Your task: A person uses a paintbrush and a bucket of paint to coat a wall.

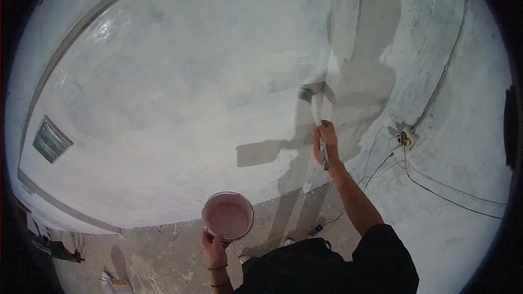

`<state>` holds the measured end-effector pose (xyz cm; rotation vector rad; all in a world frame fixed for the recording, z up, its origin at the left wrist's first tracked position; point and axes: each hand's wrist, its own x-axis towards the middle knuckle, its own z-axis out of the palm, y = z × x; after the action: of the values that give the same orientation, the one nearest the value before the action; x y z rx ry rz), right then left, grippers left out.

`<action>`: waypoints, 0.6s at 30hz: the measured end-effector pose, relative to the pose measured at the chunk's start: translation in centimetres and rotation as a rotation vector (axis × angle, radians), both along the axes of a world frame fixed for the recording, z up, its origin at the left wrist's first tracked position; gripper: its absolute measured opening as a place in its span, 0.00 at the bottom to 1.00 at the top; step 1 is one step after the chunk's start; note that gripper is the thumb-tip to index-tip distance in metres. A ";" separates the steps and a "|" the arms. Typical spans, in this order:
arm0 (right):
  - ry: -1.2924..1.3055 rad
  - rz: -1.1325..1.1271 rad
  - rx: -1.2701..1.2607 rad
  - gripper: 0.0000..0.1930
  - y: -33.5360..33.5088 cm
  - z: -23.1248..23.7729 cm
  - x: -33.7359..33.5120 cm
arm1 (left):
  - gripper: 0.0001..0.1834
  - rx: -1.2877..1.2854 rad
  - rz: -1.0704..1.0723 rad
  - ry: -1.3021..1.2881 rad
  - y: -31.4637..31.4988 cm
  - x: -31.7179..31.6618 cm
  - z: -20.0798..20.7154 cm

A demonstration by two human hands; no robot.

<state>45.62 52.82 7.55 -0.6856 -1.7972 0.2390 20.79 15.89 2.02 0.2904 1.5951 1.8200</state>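
My right hand [326, 142] is closed round the handle of a wide paintbrush [317, 111]. Its bristle end points up at the white wall [180, 98], close to the corner where two walls meet; whether the bristles touch the surface I cannot tell. Down and to the left, my left hand [214, 247] grips a small pinkish bucket [229, 193] by its near side, with the thumb over the rim. Looking into the bucket, I see a pale pink inside; how full it is cannot be made out. Shadows of me, the brush and the bucket fall on the wall.
An opened electrical box [405, 139] with loose wires sits on the right wall. A vent grille [52, 139] is at the left. On the stained floor [163, 247] lie a small black connector [315, 231] with a cord and a white container [116, 285].
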 end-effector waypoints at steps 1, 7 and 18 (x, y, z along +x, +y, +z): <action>0.024 -0.030 0.004 0.06 -0.4 0.4 0.3 | 0.17 0.001 0.001 -0.003 -0.3 -0.4 -0.4; 0.028 -0.178 -0.001 0.03 -0.1 -0.3 -0.4 | 0.18 0.001 0.090 -0.031 -0.8 -0.7 -0.3; 0.035 0.710 0.033 0.04 -14.6 0.3 -25.2 | 0.15 0.034 0.099 -0.080 -4.4 -3.3 -1.3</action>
<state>20.47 38.19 7.88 0.0081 -1.9477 0.6842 17.45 11.44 0.68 0.1545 1.5483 1.9111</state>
